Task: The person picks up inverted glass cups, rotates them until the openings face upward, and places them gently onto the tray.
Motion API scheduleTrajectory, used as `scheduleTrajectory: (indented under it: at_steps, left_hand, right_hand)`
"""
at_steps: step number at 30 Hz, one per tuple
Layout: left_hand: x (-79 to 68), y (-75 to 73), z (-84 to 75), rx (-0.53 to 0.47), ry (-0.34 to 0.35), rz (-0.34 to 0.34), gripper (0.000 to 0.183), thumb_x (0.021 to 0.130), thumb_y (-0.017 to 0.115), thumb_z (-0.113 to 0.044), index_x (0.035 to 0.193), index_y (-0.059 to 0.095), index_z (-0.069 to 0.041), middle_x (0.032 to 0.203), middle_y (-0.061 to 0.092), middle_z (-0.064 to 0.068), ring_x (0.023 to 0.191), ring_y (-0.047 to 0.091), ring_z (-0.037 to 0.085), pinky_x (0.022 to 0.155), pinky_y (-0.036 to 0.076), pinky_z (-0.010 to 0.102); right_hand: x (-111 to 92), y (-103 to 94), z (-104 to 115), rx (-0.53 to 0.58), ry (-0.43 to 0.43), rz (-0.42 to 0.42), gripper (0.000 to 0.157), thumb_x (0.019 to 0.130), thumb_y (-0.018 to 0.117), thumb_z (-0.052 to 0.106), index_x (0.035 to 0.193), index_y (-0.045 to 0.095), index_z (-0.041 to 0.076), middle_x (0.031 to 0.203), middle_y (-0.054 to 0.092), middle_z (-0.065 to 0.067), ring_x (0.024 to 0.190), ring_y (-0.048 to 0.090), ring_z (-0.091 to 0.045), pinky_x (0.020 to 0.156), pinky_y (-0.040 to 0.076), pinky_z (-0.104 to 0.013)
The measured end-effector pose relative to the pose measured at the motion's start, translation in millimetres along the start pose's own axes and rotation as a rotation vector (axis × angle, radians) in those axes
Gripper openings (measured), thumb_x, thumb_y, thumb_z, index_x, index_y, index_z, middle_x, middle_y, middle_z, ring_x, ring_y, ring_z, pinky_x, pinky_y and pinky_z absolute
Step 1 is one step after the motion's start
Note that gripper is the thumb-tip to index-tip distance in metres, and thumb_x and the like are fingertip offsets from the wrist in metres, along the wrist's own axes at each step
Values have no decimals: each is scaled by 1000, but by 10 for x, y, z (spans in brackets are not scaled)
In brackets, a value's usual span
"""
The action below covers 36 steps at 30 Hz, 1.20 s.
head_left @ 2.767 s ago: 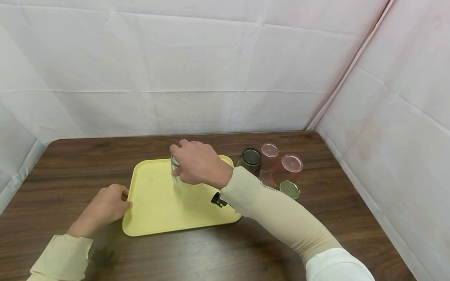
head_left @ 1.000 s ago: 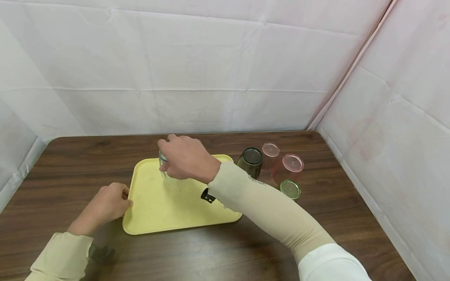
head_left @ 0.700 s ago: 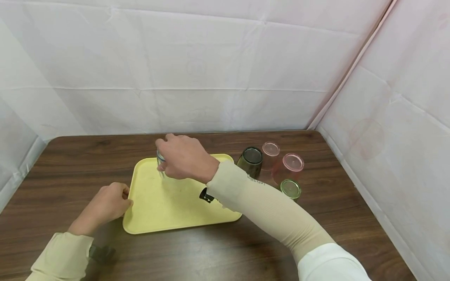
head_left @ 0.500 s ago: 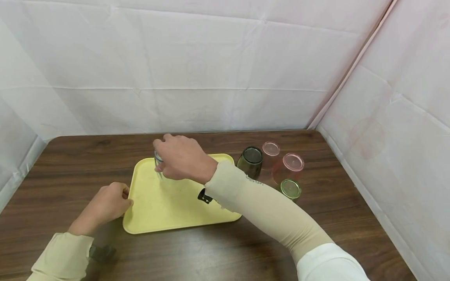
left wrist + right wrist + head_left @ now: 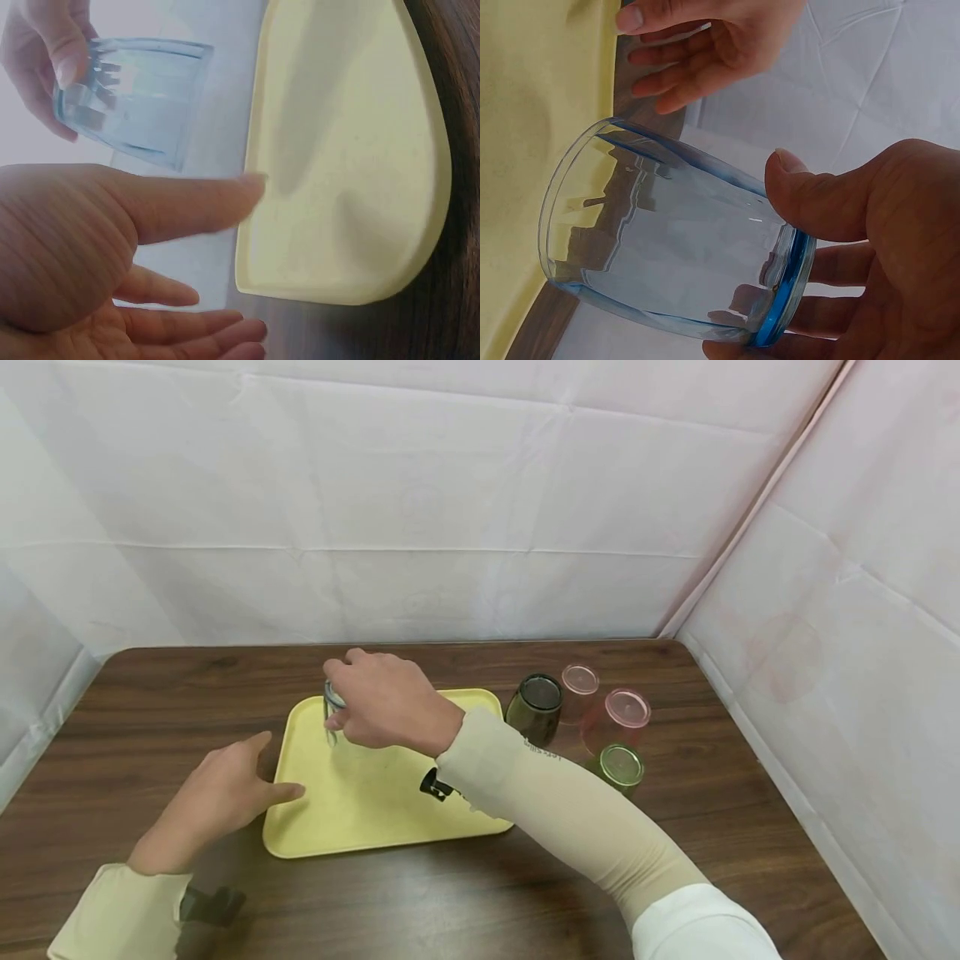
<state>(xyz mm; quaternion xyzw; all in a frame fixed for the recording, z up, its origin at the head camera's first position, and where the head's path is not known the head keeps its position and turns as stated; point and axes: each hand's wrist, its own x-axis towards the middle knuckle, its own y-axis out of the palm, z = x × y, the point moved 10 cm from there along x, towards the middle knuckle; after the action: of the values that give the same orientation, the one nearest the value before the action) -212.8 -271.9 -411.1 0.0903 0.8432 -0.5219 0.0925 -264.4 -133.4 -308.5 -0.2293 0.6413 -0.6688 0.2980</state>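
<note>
In the head view my right hand [image 5: 386, 697] is over the back left part of a yellow tray [image 5: 360, 810]. It grips a clear bluish drinking glass [image 5: 682, 232] by its blue base, with the rim turned down toward the tray. Most of the glass is hidden behind that hand in the head view. A gap shows between rim and tray in the left wrist view. My left hand [image 5: 221, 789] is at the tray's left edge, fingers spread and thumb stretched out over the rim. Nothing is held in it.
Right of the tray stand a dark glass [image 5: 534, 714], a small pink glass [image 5: 579, 685], a larger pink glass [image 5: 622, 718] and a green glass [image 5: 621, 767], all upside down. White sheeting [image 5: 420, 510] hangs behind and beside the brown wooden table [image 5: 420, 902].
My right hand has carried the glass leftward across the tray from near its middle. My left hand, which pinched the tray's left edge, has let go and spread its fingers.
</note>
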Motion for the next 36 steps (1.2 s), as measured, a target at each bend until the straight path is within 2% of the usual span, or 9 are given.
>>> scheduleTrajectory:
  at_steps: [2, 7, 8, 9, 13, 18, 21, 31, 36]
  left_hand:
    - [-12, -12, -34, -3, 10, -13, 109, 88, 79, -52, 152, 30, 22, 134, 58, 43, 128, 54, 59, 98, 50, 69]
    - [-21, -30, -118, -22, 48, -34, 116, 87, 78, -61, 157, 25, 15, 146, 50, 41, 136, 48, 58, 103, 46, 71]
    - [-20, -34, -145, -35, 64, -39, 116, 87, 78, -61, 159, 25, 12, 150, 47, 40, 139, 45, 58, 105, 44, 71]
    - [-21, -43, -172, -47, 80, -46, 114, 87, 77, -62, 160, 26, 9, 157, 37, 40, 143, 39, 60, 107, 41, 73]
    - [-20, -57, -257, -90, 138, -52, 108, 89, 74, -63, 163, 26, -1, 165, 27, 36, 152, 23, 60, 113, 30, 77]
    - [-10, -30, -314, -99, 170, -26, 116, 91, 71, -64, 164, 14, 5, 169, 13, 36, 156, 4, 60, 116, 21, 79]
    - [-1, -28, -349, -97, 186, -26, 118, 91, 71, -63, 164, 11, 7, 170, 7, 37, 156, -1, 60, 117, 18, 79]
    - [-9, -60, -520, -94, 240, -49, 119, 92, 72, -62, 164, 8, 7, 171, 4, 34, 158, 3, 57, 124, 12, 74]
    - [-16, -66, -582, -116, 264, -50, 117, 92, 72, -60, 165, 6, 4, 172, 4, 31, 159, 4, 53, 123, 17, 74]
  right_hand:
    - [-3, 3, -9, 4, 2, -1, 34, 99, 68, 47, 121, 61, 21, 109, 61, 6, 86, 64, -12, 71, 58, -28]
    - [-15, 0, -21, 6, 4, -5, 36, 99, 69, 47, 122, 61, 20, 112, 62, 6, 87, 64, -12, 72, 59, -29]
    - [-15, -3, -23, 4, 4, -7, 36, 99, 69, 46, 123, 61, 20, 112, 62, 6, 87, 65, -12, 72, 59, -29]
    - [-15, -6, -24, 2, 4, -9, 37, 99, 69, 46, 124, 61, 20, 113, 62, 6, 88, 65, -12, 73, 59, -29]
    - [-16, -11, -26, 5, 6, -11, 38, 98, 70, 46, 125, 61, 20, 114, 63, 5, 89, 65, -12, 73, 59, -28]
    - [-17, -16, -27, 8, 8, -11, 38, 98, 70, 46, 125, 61, 20, 114, 62, 5, 90, 65, -12, 74, 59, -28]
    - [-19, -18, -30, 4, 10, -12, 38, 98, 70, 46, 125, 61, 20, 115, 63, 5, 92, 65, -12, 75, 59, -28]
    - [-49, -46, -33, 18, 0, -39, 34, 98, 70, 47, 117, 60, 20, 110, 62, 6, 86, 64, -12, 71, 58, -26]
    - [-73, -70, -36, 34, -4, -56, 33, 98, 70, 45, 115, 60, 19, 107, 61, 6, 82, 62, -12, 68, 56, -26]
